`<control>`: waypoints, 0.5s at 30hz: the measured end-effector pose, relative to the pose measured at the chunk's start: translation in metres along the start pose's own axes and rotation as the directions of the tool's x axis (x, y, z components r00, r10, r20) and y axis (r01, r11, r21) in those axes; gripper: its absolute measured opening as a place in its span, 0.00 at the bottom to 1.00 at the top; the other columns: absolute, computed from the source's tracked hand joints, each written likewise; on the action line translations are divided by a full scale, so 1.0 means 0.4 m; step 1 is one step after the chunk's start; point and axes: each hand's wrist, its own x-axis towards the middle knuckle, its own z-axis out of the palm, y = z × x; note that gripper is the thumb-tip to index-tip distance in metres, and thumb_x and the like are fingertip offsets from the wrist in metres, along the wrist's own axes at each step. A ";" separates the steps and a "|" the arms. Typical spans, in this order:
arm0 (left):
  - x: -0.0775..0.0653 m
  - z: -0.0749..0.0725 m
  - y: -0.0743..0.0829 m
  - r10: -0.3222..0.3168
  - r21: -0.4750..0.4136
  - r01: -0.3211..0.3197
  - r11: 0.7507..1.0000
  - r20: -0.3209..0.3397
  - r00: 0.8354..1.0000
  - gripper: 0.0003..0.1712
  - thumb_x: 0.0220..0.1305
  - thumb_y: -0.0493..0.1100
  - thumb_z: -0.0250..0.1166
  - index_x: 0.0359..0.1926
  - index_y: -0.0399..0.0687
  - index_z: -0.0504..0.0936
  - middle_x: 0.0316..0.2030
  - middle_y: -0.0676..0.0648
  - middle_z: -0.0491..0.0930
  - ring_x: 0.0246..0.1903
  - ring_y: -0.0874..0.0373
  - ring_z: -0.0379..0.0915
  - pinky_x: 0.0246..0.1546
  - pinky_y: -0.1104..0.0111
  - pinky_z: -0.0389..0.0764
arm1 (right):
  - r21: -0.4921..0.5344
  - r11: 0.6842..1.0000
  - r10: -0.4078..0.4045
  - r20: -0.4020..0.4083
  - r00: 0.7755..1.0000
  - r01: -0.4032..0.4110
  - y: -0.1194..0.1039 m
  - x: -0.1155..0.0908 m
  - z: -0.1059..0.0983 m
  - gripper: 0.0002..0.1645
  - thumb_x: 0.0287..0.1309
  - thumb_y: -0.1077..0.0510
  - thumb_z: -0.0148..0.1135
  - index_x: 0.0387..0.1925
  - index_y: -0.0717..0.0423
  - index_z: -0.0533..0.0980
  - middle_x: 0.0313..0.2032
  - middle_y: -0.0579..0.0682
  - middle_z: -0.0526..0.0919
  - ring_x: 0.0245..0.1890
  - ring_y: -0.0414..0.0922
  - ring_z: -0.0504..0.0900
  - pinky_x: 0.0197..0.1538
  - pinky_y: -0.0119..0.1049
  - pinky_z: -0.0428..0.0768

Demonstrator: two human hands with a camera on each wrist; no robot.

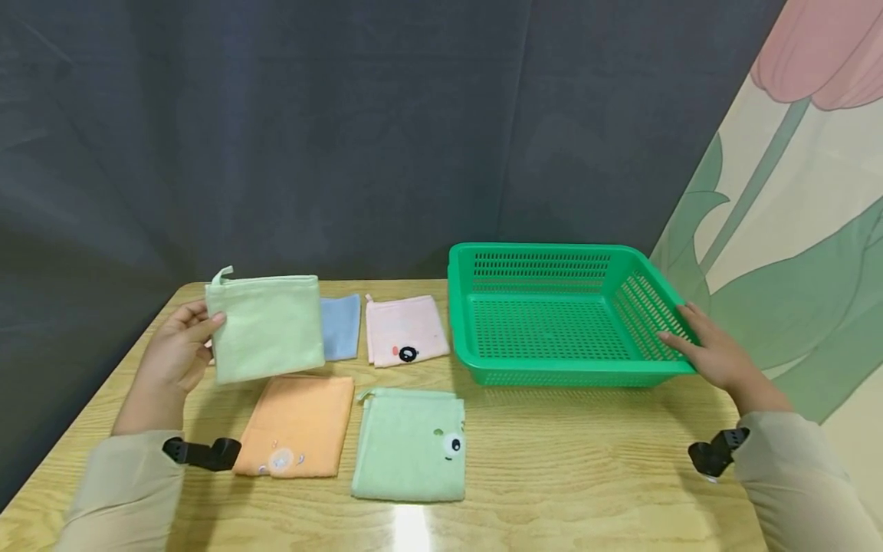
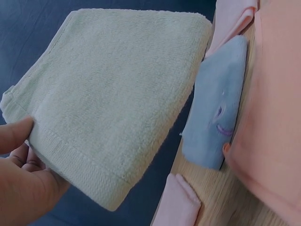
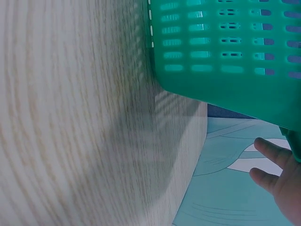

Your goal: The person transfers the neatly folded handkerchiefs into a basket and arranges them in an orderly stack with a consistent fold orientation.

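Note:
My left hand (image 1: 175, 341) pinches a folded light green towel (image 1: 267, 330) by its left edge, thumb on the near face, raised above the table. A hanging loop sticks up at the towel's upper left corner. My right hand (image 1: 717, 356) holds the right rim of a green plastic basket (image 1: 572, 366), thumb over the inner side; in the right wrist view, two fingers (image 3: 273, 151) extend below the rim outside. The basket has slotted walls and nothing in it. Behind the raised towel, a blue towel (image 1: 341, 328) is partly hidden.
On the wooden table (image 1: 572, 460) lie a pink towel (image 1: 407, 326), an orange towel (image 1: 303, 422) and a green towel (image 1: 411, 441) with an embroidered eye. Another pink piece (image 2: 178, 205) shows beside the blue towel. A dark curtain (image 1: 345, 138) hangs behind the table.

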 end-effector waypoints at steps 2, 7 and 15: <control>0.003 0.005 -0.002 -0.007 -0.024 0.007 1.000 0.004 1.000 0.08 0.53 0.30 0.58 0.34 0.45 0.75 0.28 0.50 0.68 0.27 0.61 0.68 0.24 0.72 0.70 | 0.000 1.000 0.001 0.000 1.000 -0.001 -0.001 0.000 0.000 0.42 0.62 0.44 0.38 0.63 0.66 0.35 0.62 0.66 0.28 0.57 0.69 0.33 0.46 0.69 0.41; 0.009 0.019 -0.010 -0.016 -0.043 0.016 0.999 0.008 1.000 0.09 0.53 0.30 0.58 0.34 0.45 0.75 0.29 0.50 0.68 0.28 0.61 0.69 0.26 0.72 0.71 | -0.002 1.000 0.008 0.003 1.000 -0.008 -0.003 0.001 0.000 0.42 0.62 0.44 0.38 0.63 0.65 0.35 0.62 0.66 0.28 0.57 0.69 0.33 0.46 0.69 0.41; 0.015 0.039 -0.019 -0.018 -0.088 0.021 0.996 0.045 0.999 0.09 0.55 0.29 0.56 0.36 0.44 0.74 0.30 0.49 0.68 0.30 0.61 0.69 0.28 0.72 0.72 | 0.003 1.000 0.010 0.001 1.000 -0.010 -0.006 -0.001 -0.002 0.42 0.62 0.44 0.38 0.63 0.66 0.35 0.62 0.66 0.29 0.57 0.69 0.33 0.46 0.69 0.41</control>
